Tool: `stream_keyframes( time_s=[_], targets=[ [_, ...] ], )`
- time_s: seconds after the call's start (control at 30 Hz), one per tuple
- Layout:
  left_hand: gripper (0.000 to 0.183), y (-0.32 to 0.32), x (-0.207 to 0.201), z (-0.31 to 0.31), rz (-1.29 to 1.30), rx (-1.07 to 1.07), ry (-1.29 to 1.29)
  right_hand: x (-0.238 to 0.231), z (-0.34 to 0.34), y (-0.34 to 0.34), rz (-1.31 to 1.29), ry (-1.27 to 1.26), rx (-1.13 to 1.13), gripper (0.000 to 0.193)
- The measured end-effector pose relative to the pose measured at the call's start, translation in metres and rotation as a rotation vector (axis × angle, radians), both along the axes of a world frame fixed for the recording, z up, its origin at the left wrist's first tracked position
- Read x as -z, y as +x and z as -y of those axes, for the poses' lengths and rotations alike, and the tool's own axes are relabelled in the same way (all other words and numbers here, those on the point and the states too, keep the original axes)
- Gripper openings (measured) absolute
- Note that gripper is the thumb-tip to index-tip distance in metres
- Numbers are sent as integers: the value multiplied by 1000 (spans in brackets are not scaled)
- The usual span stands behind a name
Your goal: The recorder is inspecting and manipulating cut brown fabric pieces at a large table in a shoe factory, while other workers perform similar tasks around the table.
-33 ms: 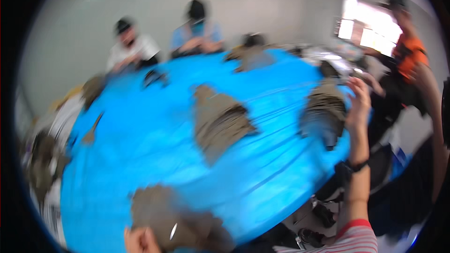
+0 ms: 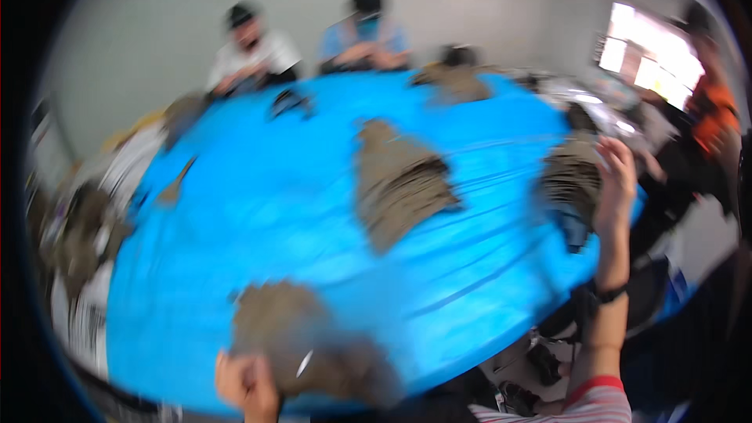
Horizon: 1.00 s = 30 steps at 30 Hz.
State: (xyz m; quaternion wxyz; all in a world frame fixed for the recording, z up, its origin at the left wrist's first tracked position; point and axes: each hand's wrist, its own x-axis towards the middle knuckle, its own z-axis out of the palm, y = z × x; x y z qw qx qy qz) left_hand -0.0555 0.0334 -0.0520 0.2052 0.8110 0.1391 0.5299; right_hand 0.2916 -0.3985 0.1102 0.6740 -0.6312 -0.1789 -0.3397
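At the near edge of the table, my left hand (image 2: 247, 380) is closed, its fingers pinched at the left edge of an olive-brown cloth piece (image 2: 282, 317). The cloth lies in a loose heap with a small white glint on it, and its right part is hazy and blurred. My right hand (image 2: 617, 180) is raised at the table's right side, fingers stretched upward and slightly bent, with nothing seen in it. Just left of it lies a fanned stack of brown cloth pieces (image 2: 572, 168). A second fanned stack (image 2: 399, 184) sits mid-table.
A blue sheet (image 2: 258, 219) covers the table. Two people (image 2: 251, 51) work across it, and a person in orange (image 2: 713, 110) is at the right. More brown cloth (image 2: 462, 82) lies at the far side. White sacks (image 2: 86, 329) line the left edge.
The whole view has shifted, so the table and people appear farther right and higher. More of my left hand shows, still at the cloth's edge. My right hand stays raised.
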Motion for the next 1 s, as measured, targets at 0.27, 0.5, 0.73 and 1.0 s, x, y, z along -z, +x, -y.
stream_keyframes(
  time_s=[0.27,0.5,0.73,1.0],
  targets=[
    [22,-26,-33,6,60,266,-314,46,-201,-135,250,-892,-788,21],
    [22,-56,-22,7,132,205,-665,44,-260,-202,501,-1039,-850,24],
    [20,-63,-7,11,13,102,-734,49,-304,-201,761,-1106,-1060,35],
    [16,-57,-17,15,250,341,-1025,67,-344,-202,902,-1298,-930,40]
  ],
)
